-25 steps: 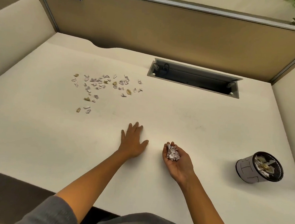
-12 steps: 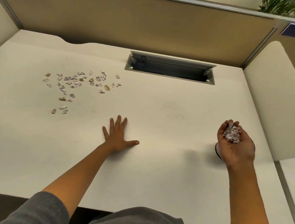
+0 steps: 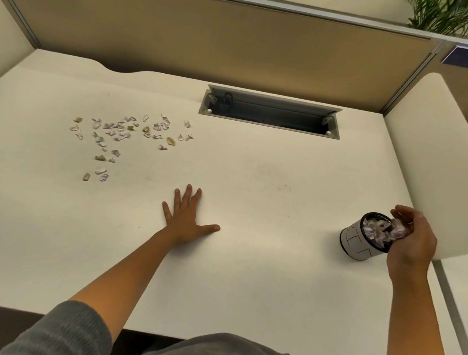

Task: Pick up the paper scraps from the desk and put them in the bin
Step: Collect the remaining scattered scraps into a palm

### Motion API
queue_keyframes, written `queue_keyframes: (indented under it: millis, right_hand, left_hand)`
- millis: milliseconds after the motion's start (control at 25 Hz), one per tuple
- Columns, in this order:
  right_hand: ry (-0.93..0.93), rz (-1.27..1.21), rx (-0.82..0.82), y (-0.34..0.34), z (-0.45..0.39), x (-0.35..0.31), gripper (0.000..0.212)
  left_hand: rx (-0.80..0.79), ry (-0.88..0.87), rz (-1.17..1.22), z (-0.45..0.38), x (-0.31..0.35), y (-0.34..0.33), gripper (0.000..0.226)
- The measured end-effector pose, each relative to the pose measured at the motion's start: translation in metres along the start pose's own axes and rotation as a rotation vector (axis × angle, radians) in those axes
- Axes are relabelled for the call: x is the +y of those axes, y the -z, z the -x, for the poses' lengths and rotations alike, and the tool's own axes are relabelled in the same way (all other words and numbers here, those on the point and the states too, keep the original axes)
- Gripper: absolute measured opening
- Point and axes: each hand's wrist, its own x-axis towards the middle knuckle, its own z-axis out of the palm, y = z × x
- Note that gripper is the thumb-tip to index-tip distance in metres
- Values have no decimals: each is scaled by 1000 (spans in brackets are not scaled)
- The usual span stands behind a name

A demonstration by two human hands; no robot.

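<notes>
Several small paper scraps [image 3: 124,135] lie scattered on the white desk [image 3: 247,276] at the far left. A small white bin [image 3: 357,244] with a dark rim stands at the desk's right side, with scraps inside it. My right hand [image 3: 409,241] is tipped over the bin's mouth, its fingers curled round a clump of scraps [image 3: 396,230] that hangs at the rim. My left hand [image 3: 187,218] rests flat on the desk, fingers spread, well below and right of the scattered scraps.
An open grey cable slot [image 3: 270,114] is set into the desk at the back. Brown partition panels [image 3: 237,43] close off the back, and a rounded white side divider [image 3: 435,165] stands just right of the bin.
My right hand has tipped from palm-up above the bin to sideways over its mouth, so the bin shows again. My left hand has stayed flat on the desk.
</notes>
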Motion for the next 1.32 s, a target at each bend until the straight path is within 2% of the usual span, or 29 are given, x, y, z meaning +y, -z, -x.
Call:
queue_keyframes:
  millis: [160,280,400,520,680,800,1040,1200,1320]
  right_hand:
    - [12,78,-30,5,1,0,31]
    - [58,413,-20,12,5,-1,32]
    - [192,723,-70,15,12,5,22]
    - [273,926,-95,10,16,12,17]
    - [254,1072,-54,2,15,10,18]
    - [259,1050,-26,-3,16,5,13]
    - [415,901,25,-39,29,4,15]
    - [458,786,-82,-85,44,19,14]
    - [422,721,-196,-124,60,34,16]
  left_hand:
    - [8,-6,6,0,0,0,124]
    - [9,-9,18,1,0,0,124]
    - [0,-7,8,1,0,2,123]
    - [-21,-16,2,2,-1,4,123]
    - [-46,-42,19,5,-3,7,123]
    - [-69,-53,23,6,-4,11,122]
    - [-81,-89,34,11,-4,18,117]
    - [41,-163,167,20,-17,16,106]
    - [157,-219,314,23,-32,18,80]
